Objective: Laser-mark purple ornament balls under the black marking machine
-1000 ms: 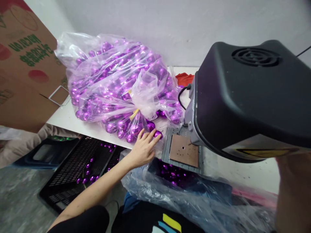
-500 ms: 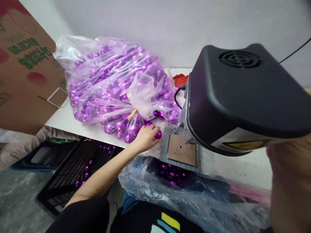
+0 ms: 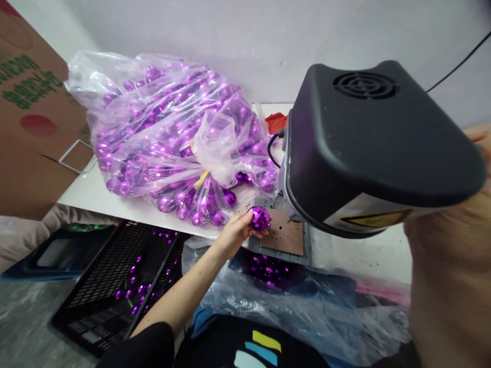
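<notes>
your left hand (image 3: pixel 237 231) pinches a purple ball (image 3: pixel 260 219) over the left edge of the brown plate (image 3: pixel 292 239); positioning, seemingly, needing steady alignment next; right hand (image 3: pixel 479 135) by the black machine (image 3: pixel 376 148), grip can't be told.

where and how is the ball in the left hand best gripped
Probably by its rounded sides, thumb opposing fingers, coming from the left and near side. The ball is round with no handle visible, so a curved grip should suit it. The left hand holds it that way, leaving its right side, toward the machine, uncovered.
</notes>
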The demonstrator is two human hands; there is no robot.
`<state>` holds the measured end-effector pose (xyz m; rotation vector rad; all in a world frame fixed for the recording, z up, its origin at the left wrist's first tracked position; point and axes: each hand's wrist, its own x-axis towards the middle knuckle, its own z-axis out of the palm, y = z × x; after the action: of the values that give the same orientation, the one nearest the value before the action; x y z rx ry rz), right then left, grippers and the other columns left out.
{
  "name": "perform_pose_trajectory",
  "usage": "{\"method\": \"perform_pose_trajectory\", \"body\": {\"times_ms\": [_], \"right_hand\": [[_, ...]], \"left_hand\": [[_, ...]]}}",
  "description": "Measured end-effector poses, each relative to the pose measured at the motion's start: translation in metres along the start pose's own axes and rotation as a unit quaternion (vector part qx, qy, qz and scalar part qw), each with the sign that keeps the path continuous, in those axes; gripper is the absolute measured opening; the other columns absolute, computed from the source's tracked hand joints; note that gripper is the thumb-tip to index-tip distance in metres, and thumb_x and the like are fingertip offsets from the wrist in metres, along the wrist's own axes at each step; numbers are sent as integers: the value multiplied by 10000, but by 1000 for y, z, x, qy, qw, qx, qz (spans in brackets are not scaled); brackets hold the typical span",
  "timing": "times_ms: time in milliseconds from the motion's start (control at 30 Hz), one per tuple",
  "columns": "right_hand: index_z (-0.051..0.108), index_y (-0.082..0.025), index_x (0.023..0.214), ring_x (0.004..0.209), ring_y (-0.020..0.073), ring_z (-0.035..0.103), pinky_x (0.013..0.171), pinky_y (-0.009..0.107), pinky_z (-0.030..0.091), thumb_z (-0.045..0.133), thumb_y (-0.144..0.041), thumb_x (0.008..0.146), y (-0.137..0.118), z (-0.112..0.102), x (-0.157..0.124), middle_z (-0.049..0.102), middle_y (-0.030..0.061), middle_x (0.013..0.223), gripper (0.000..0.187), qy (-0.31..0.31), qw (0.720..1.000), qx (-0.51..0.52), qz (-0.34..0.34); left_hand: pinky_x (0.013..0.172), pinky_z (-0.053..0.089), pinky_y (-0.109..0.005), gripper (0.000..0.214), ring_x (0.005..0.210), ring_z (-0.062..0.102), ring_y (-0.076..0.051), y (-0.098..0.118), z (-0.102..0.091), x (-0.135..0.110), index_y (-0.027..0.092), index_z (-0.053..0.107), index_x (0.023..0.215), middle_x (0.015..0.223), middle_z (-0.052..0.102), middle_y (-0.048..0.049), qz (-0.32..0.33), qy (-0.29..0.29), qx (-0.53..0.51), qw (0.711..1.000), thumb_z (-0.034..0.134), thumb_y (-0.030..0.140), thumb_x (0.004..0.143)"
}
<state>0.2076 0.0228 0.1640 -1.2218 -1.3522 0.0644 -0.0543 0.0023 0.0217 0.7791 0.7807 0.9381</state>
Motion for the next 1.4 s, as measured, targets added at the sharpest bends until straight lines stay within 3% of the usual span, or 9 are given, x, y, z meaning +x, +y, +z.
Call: {"method": "perform_pose_trajectory", "body": {"times_ms": [167, 300, 400, 500, 733, 833, 1067, 1233, 1400], "right_hand": [[589, -76, 795, 699, -40, 421, 642, 117, 327, 620, -416, 894, -5, 3, 1, 426, -6, 684, 355, 5, 1000, 14, 20], [569, -70, 784, 707, -41, 411, 639, 108, 323, 612, -426, 897, -6, 3, 1, 417, -5, 689, 376, 15, 1000, 18, 17], [554, -68, 776, 702, -42, 402, 628, 103, 319, 616, -455, 889, -7, 3, 2, 418, -5, 689, 408, 13, 1000, 16, 19], [549, -68, 767, 703, -41, 409, 628, 102, 327, 603, -530, 881, -8, 3, 3, 430, -3, 694, 479, 10, 1000, 22, 16], [563, -73, 778, 699, -35, 422, 611, 106, 327, 604, -507, 885, -6, 4, 3, 449, -2, 696, 448, 11, 1000, 23, 15], [560, -78, 777, 720, -31, 447, 625, 107, 338, 617, -447, 887, -6, 3, 2, 461, -3, 711, 389, 14, 999, 29, 8], [595, -81, 796, 688, -32, 418, 623, 121, 325, 628, -473, 877, -10, 0, 1, 462, 0, 697, 402, -4, 1000, 13, 16], [617, -88, 811, 685, -26, 421, 623, 124, 310, 544, -568, 906, -11, 0, 1, 469, 4, 689, 495, -1, 1000, -6, -1], [641, -117, 835, 641, -20, 437, 602, 153, 333, 570, -433, 918, -21, -12, -23, 542, 0, 714, 334, 19, 994, -77, -70]], "left_hand": [[632, 529, -239, 483, 700, 680, -154, -6, 0, 5, 140, 716, 924, 807, 709, -45, -48, 14, -65, 997, 815, 569, 725], [838, 519, -299, 488, 927, 667, -199, -15, 5, 4, 172, 702, 1091, 1013, 724, -55, 23, 36, 100, 994, 800, 519, 762], [1008, 462, -388, 512, 1099, 621, -252, -30, 11, 7, 193, 656, 1216, 1184, 687, -80, 90, 47, 284, 953, 778, 467, 801], [1026, 454, -453, 509, 1111, 603, -279, -42, 17, 13, 198, 625, 1264, 1196, 669, -103, 151, 54, 410, 898, 734, 464, 844], [1043, 447, -494, 425, 1146, 593, -297, -42, 27, 20, 218, 641, 1205, 1196, 685, -103, 250, 23, 526, 812, 732, 432, 849], [1085, 423, -520, 465, 1174, 589, -306, -42, 29, 22, 235, 637, 1232, 1206, 682, -103, 234, 23, 518, 822, 762, 410, 820], [1147, 369, -546, 543, 1318, 506, -349, -47, 29, 28, 263, 649, 1227, 1298, 648, -101, 130, -1, 384, 914, 830, 403, 735], [1202, 285, -562, 547, 1354, 470, -352, -47, 30, 27, 267, 651, 1221, 1314, 641, -95, 101, 2, 363, 926, 833, 381, 718], [1218, 273, -526, 511, 1405, 413, -354, -44, 34, 25, 274, 662, 1208, 1316, 637, -93, 107, 11, 341, 934, 803, 392, 732]]}}
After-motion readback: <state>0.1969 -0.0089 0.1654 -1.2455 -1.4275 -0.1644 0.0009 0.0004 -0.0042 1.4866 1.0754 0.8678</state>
